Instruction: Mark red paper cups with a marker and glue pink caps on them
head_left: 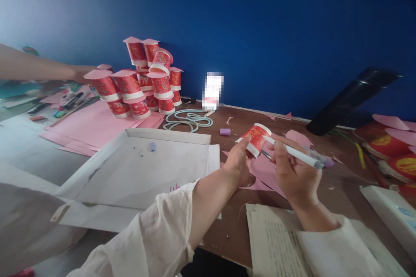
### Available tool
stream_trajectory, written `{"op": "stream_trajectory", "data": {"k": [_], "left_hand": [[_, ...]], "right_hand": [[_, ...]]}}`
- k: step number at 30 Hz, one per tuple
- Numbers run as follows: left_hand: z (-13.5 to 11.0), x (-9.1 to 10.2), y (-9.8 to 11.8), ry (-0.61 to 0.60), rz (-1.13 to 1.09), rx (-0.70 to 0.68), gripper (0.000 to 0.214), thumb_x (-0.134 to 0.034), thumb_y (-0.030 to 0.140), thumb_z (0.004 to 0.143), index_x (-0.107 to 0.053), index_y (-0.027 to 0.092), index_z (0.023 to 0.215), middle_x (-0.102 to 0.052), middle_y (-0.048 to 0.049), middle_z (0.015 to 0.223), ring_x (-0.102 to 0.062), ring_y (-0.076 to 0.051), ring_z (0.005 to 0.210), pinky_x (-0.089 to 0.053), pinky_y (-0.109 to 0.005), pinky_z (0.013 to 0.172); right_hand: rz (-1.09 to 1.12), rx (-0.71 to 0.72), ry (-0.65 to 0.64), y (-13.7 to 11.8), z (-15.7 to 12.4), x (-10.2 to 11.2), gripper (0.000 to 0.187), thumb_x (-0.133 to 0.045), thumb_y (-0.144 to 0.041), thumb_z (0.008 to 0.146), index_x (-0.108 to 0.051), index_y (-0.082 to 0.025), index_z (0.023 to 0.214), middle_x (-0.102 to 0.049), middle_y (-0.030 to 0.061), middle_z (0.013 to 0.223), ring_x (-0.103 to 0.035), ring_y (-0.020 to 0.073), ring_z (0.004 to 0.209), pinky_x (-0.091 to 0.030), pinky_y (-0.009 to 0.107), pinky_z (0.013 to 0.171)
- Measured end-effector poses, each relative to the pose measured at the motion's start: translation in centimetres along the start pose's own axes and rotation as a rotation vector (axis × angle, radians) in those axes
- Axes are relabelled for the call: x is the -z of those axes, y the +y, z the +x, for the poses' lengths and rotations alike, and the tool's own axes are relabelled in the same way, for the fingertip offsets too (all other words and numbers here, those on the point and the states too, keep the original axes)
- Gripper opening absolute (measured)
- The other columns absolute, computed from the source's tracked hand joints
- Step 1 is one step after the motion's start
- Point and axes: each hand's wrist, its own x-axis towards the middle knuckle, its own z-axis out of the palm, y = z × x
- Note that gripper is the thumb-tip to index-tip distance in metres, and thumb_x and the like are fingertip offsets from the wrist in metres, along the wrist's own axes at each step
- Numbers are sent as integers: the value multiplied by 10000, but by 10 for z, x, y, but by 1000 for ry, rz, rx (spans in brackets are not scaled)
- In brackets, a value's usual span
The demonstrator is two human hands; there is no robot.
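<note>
My left hand (238, 162) is closed on a red paper cup (256, 137) with a white rim, held tilted on its side over the brown table. My right hand (294, 171) grips a white marker pen (294, 152) whose tip touches the cup's rim; a purple cap shows at the pen's far end. Pink paper (264, 173) lies on the table under both hands. Both of my sleeves are white.
A stack of red cups with pink paper lids (146, 80) stands at the back left on pink sheets (94, 125). Another person's arm (39, 67) reaches in from the left. A flattened white box (143, 169), a cord (188, 119), a purple cap (225, 131), a printed page (276, 242) and more red cups (390, 151) lie around.
</note>
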Motion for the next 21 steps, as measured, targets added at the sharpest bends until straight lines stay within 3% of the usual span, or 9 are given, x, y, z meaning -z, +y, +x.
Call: {"op": "stream_trajectory", "data": {"k": [5,15,21], "left_hand": [[-4,-5,2,-15,-13,31,240,-609,374,861,-699,172,954,-711,-111,985,-653,-271,1027,-457,-351,976],[-8,-6,5,-1,50,128,261,-559,403,890,-694,186,941,-699,-87,881,-663,-268,961,-453,-376,965],[-3,-3,2,5,52,90,261,-676,422,804,-697,184,910,-709,-95,949,-651,-274,999,-443,-369,968]], "right_hand": [[-8,27,18,-1,1,0,255,-543,-369,947,-714,-217,1061,-740,63,860,-675,182,682,-578,387,692],[-22,18,16,-1,1,1,263,-548,-388,942,-712,-210,1045,-727,52,799,-662,176,636,-575,374,663],[-39,16,27,-1,2,0,248,-547,-386,943,-721,-213,978,-715,41,770,-672,177,663,-584,366,685]]}}
